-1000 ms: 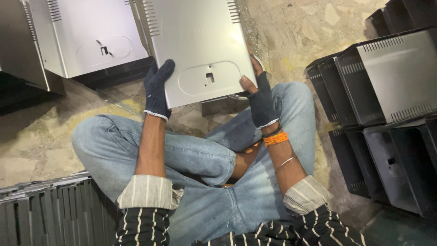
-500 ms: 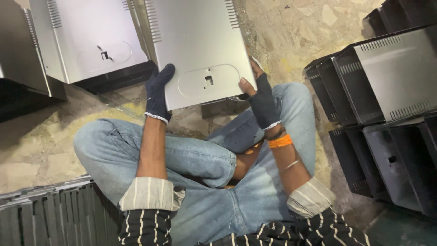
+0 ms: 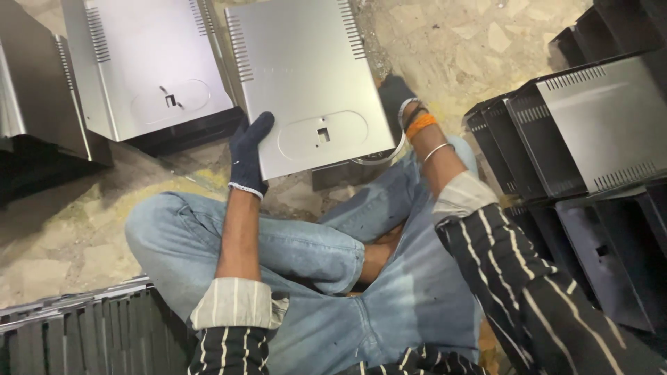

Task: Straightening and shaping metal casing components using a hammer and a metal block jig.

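Grey sheet-metal panel [image 3: 306, 83] is lying tilted over the floor beyond the crossed legs, left hand [image 3: 249, 149] gripping its near-left edge, right hand [image 3: 396, 94] closing on its right edge, finished panels [image 3: 149, 62] lying far left.

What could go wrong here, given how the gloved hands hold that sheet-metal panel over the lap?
The left hand grips the grey metal panel only at its lower corner, and the right hand is mostly hidden behind its far edge, so the panel might tip or slip onto the jeans. Its thin edges could cut the bare forearms. Swinging it could knock the neighbouring panel.
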